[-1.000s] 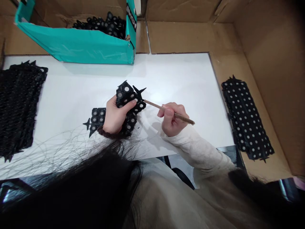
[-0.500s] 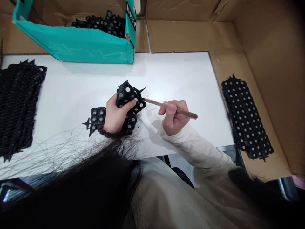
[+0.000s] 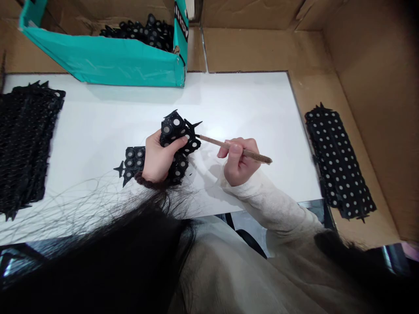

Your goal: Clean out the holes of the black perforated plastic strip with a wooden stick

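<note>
My left hand [image 3: 160, 155] is closed around a bent black rubbery sheet [image 3: 178, 167] dotted with round pale-centred discs. Its thumb presses on the dotted face, and part of the sheet shows on the far side of the wrist. Pointed star-shaped tabs stick out at the sheet's ends. In my right hand [image 3: 241, 160] is a thin wooden-handled tool [image 3: 216, 141], pinched between thumb and fingers like a pen. The tool's dark tip meets the sheet's right edge beside a pointed tab; the exact shape of the tip is too small to make out.
A teal cardboard box [image 3: 124, 63] holding many small black discs stands at the back left. A stack of black sheets [image 3: 26, 144] lies at the left on the white board [image 3: 248, 100]. More dotted sheets [image 3: 340, 165] rest at the right, beside a cardboard wall [image 3: 369, 87].
Almost nothing differs. The upper end of the black sheet and its pointed tab have shifted very slightly to the right; both hands keep their hold.
</note>
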The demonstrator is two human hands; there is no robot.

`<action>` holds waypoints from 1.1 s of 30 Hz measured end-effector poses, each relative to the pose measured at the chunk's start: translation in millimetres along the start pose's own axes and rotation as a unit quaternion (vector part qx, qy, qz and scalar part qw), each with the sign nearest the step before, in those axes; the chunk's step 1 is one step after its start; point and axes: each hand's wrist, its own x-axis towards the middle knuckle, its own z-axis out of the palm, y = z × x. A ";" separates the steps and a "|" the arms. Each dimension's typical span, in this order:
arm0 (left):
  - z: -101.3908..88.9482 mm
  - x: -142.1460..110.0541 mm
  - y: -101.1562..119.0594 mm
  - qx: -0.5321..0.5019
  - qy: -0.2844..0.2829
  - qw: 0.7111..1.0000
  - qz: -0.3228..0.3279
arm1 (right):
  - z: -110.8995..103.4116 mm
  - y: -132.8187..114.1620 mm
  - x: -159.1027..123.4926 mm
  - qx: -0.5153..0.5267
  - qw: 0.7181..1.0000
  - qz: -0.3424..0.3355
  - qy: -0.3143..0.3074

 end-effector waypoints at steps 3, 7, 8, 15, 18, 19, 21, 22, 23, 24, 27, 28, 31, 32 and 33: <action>-0.2 0.1 -0.1 0.000 0.000 1.000 -0.005 | -0.2 -0.9 0.5 -0.005 1.000 -0.004 0.002; -0.3 0.5 0.3 -0.001 0.001 1.000 -0.010 | 0.1 -0.1 0.8 0.016 1.000 -0.017 0.012; -0.4 0.5 0.4 0.001 0.000 1.000 -0.011 | 0.2 0.2 0.7 0.019 1.000 -0.018 0.012; -2.2 0.3 1.9 0.014 -0.024 1.000 -0.006 | 0.3 -1.1 0.1 0.004 1.000 0.002 0.003; -3.3 0.6 2.4 0.019 -0.034 0.999 0.003 | -0.2 -1.6 1.3 0.012 1.000 0.007 0.001; -3.8 1.0 2.2 0.023 -0.035 0.999 0.009 | -0.3 -1.5 1.9 0.015 1.000 0.010 0.000; -5.1 2.1 1.2 0.038 -0.034 0.998 0.029 | -0.7 -0.5 3.1 0.014 1.000 0.018 -0.005; -5.7 2.9 0.2 0.048 -0.030 0.997 0.043 | -0.8 0.3 3.6 0.012 1.000 0.022 -0.009; -6.2 3.8 -1.1 0.060 -0.025 0.996 0.058 | -0.8 1.2 4.0 0.009 1.000 0.025 -0.012; -6.7 4.8 -2.5 0.072 -0.022 0.995 0.072 | -0.7 2.1 4.2 0.008 0.999 0.027 -0.017; -6.9 6.6 -6.1 0.096 -0.021 0.990 0.100 | 0.3 4.6 4.5 0.003 0.999 0.028 -0.028; -6.5 6.4 -6.7 0.100 -0.024 0.989 0.104 | 1.0 5.1 4.5 -0.005 0.999 0.028 -0.032; -4.6 3.2 -5.1 0.115 -0.029 0.986 0.116 | 4.5 6.3 4.8 -0.043 0.998 0.006 -0.041; -3.9 1.8 -3.7 0.122 -0.031 0.985 0.118 | 6.0 6.9 4.9 -0.053 0.997 -0.015 -0.044; -3.4 0.4 -2.3 0.130 -0.032 0.984 0.119 | 7.4 7.6 5.1 -0.062 0.996 -0.045 -0.047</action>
